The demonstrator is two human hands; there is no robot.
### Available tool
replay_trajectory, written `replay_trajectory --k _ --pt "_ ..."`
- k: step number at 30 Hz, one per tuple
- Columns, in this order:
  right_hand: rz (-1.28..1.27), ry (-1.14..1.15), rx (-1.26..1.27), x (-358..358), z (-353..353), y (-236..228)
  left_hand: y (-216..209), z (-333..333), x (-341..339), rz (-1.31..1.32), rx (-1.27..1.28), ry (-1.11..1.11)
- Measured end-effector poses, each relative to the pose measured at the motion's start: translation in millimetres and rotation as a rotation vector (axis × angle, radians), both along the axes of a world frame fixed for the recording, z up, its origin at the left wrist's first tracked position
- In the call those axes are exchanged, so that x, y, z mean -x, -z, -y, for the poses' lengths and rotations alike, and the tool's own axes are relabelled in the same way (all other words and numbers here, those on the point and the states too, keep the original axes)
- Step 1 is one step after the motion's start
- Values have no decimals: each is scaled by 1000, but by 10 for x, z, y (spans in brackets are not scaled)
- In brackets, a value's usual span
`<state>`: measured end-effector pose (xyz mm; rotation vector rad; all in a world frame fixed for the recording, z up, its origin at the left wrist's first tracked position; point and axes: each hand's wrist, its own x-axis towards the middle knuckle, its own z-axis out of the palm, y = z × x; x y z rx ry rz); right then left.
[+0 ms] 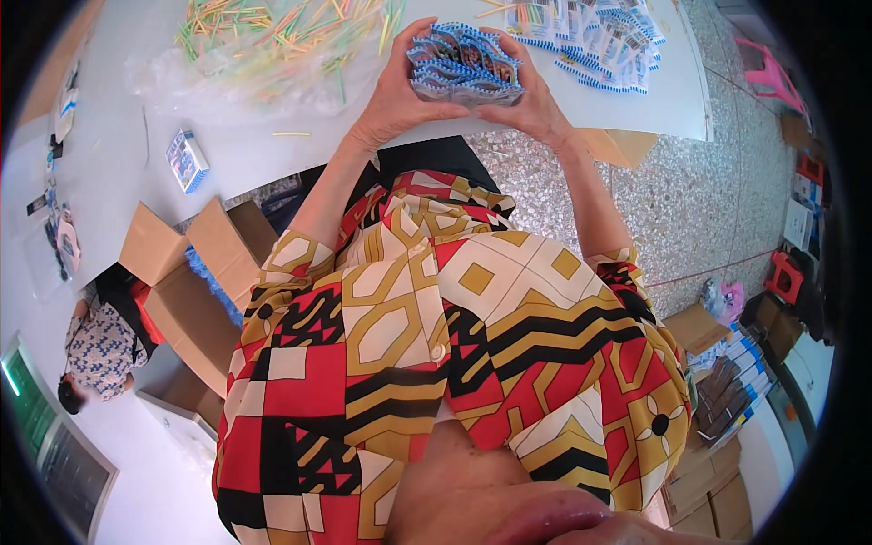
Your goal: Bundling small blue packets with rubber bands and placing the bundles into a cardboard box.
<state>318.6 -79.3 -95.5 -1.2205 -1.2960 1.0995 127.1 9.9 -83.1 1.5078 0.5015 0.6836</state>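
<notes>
- Left hand [392, 102] and right hand [538, 102] are clasping the blue-edged packet bundle [465, 65] between curled fingers, at the table's [674, 113] near edge.
- Both should be pressing evenly; some fingertips are probably hiding behind.

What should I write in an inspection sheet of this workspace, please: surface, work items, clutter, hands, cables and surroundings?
Surface: white table, its near edge in front of the person.
Work items: bundle of blue-edged packets; loose packets spread to its right; heap of coloured sticks to its left.
Clutter: clear plastic around the heap; one stick lying apart; small box at the left.
Hands: left hand and right hand hold the bundle between them, one on each side.
Cables: nothing seen for certain.
Surroundings: open carton with blue material at the left; another person farther left; speckled floor at the right.
</notes>
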Motion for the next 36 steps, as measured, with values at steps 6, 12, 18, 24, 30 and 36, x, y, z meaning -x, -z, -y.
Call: replay_trajectory --k 6,12,18,24,30,36 --pt "45 -24 -37 109 -72 4 20 43 -79 96 96 -31" --pt "10 37 6 45 -71 12 64 15 -94 98 -11 -17" --pt "-12 12 108 -157 -49 145 -102 -103 79 -194 -155 76" --pt "23 -60 43 -140 -70 84 -133 -180 89 -323 -51 138" --pt "66 -65 -38 -56 -54 3 58 -57 52 -99 119 53" --pt "134 -14 65 -30 -56 50 72 14 44 -52 211 51"
